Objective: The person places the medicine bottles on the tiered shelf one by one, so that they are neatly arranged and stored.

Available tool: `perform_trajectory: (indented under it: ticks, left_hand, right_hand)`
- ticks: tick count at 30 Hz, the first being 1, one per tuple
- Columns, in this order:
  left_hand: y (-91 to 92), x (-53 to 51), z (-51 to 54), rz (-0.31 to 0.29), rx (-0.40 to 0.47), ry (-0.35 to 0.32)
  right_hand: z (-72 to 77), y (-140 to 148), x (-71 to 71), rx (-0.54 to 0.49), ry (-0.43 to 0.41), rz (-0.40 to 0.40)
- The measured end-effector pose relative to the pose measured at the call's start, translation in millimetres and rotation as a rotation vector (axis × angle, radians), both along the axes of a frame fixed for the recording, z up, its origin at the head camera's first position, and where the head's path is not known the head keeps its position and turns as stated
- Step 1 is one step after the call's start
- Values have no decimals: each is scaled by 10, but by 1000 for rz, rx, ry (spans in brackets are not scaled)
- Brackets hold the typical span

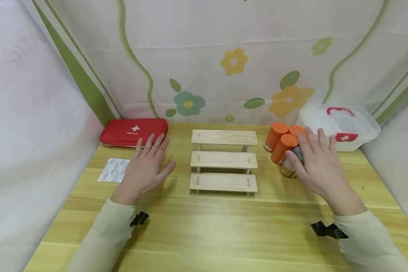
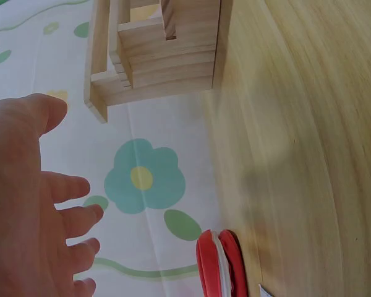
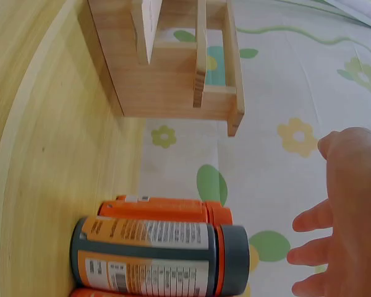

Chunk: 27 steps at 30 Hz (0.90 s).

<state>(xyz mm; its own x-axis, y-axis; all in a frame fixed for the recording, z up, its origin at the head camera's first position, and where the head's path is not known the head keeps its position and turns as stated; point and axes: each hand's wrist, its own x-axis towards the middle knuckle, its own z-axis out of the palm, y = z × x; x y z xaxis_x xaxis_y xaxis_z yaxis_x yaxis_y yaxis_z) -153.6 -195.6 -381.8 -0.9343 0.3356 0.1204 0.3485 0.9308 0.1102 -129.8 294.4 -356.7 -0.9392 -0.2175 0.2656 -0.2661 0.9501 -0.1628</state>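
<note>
My left hand (image 1: 144, 168) hovers with spread fingers near a red first aid pouch (image 1: 136, 132) and a white printed packet sheet (image 1: 113, 170). It holds nothing. On the other side, my right hand (image 1: 321, 162) is also spread, held above the table beside several bottles. The orange bottles (image 1: 279, 132) stand in a cluster; a grey-capped bottle (image 3: 154, 257) with a printed label is in front, partly covered by this hand in the head view. Between the hands stands a three-step wooden rack (image 1: 223, 160) with bare shelves.
A clear-lidded white first aid box (image 1: 355, 128) with a red handle and latch stands at the back right. Behind everything hangs a flower-printed curtain (image 1: 210, 56), with pale fabric at both sides. All items rest on a wood-grain table (image 1: 224, 226).
</note>
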Motion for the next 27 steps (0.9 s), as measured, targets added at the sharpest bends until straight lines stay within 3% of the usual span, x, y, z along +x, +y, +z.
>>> perform_trajectory:
  ticks: [6, 11, 17, 19, 22, 27]
  left_hand:
    - [-38, 13, 36, -18, 50, 26]
    - [-79, 41, 46, -48, 168, 47]
    - [-89, 80, 47, -56, 270, -40]
    - [-86, 92, 39, -56, 302, -85]
    - [-87, 105, 20, -75, 366, -152]
    - [-103, 128, -17, -87, 472, -295]
  right_hand:
    - [24, 129, 12, -44, 45, -16]
    - [26, 245, 67, -162, 105, -57]
    - [-108, 364, 98, -350, 458, -80]
    - [-148, 422, 92, -397, 516, -83]
    - [-195, 502, 100, -461, 512, -92]
    - [-285, 622, 153, -512, 376, -132]
